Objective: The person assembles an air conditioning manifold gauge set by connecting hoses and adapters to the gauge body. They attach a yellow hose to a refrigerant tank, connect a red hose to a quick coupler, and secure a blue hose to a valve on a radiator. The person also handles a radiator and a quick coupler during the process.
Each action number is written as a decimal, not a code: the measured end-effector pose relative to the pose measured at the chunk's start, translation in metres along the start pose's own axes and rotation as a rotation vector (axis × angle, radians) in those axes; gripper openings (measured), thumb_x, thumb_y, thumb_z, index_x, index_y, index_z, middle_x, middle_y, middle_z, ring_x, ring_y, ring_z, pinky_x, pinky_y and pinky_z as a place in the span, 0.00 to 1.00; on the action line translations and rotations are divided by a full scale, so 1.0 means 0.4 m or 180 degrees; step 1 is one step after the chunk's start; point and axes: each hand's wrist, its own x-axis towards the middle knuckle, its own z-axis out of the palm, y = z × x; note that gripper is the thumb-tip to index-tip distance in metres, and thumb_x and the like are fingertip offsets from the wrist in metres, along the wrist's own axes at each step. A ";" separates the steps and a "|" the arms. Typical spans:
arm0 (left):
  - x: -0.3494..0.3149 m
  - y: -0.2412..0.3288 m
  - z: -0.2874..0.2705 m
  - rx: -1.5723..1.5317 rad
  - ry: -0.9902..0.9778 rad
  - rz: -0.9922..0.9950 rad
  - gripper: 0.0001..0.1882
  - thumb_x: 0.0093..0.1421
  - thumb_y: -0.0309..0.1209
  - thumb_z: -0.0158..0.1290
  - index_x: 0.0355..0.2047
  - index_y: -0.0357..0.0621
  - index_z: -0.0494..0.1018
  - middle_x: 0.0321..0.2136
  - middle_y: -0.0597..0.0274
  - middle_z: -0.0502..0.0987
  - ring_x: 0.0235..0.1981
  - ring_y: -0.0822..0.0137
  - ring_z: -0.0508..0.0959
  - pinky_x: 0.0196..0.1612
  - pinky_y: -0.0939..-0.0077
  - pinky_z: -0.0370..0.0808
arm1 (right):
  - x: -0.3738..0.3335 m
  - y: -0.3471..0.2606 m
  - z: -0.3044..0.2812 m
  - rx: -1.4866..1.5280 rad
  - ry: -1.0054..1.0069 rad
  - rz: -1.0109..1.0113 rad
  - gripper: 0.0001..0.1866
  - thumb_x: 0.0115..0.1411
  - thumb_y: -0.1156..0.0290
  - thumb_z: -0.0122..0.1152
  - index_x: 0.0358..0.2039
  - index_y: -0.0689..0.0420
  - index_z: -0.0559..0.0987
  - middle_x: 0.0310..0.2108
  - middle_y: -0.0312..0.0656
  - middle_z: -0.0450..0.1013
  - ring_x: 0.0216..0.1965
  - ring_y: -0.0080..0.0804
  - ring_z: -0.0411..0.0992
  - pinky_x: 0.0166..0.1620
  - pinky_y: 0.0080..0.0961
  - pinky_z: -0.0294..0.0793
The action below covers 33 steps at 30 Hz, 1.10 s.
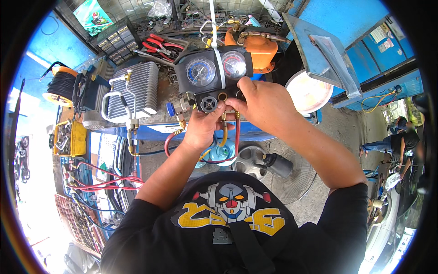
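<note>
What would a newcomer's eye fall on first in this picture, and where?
Probably the blue-marked gauge and red-marked gauge side by side at upper centre, with the left hand and right hand at the fittings below. Next, perhaps the bright orange container behind them to the right, and the robot-face print on the shirt at lower centre.

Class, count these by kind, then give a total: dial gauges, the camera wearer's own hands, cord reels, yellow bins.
Gauges: 2
Wearer's hands: 2
Reel: 1
Yellow bin: 1
Total: 6
</note>
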 end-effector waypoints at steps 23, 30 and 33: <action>-0.063 0.057 -0.095 -0.0689 0.0164 0.0121 0.20 0.72 0.41 0.50 0.58 0.43 0.71 0.49 0.52 0.81 0.46 0.56 0.83 0.41 0.65 0.81 | 0.605 0.305 -0.054 -0.0895 0.0675 -0.0619 0.16 0.51 0.64 0.74 0.36 0.58 0.78 0.35 0.47 0.79 0.42 0.51 0.77 0.44 0.45 0.76; -0.062 0.070 -0.115 -0.0763 0.0048 0.0247 0.21 0.71 0.43 0.51 0.58 0.44 0.71 0.49 0.52 0.81 0.45 0.56 0.84 0.41 0.67 0.81 | 0.609 0.320 -0.065 -0.0705 0.0535 -0.0961 0.13 0.54 0.65 0.72 0.34 0.59 0.80 0.31 0.48 0.78 0.36 0.49 0.78 0.40 0.42 0.75; -0.062 0.071 -0.118 -0.0669 0.0117 0.0209 0.24 0.69 0.46 0.53 0.58 0.44 0.70 0.48 0.54 0.81 0.47 0.52 0.83 0.42 0.61 0.80 | 0.630 0.337 -0.073 -0.0376 0.0144 -0.0966 0.12 0.58 0.65 0.69 0.34 0.60 0.82 0.32 0.48 0.79 0.36 0.46 0.78 0.40 0.40 0.75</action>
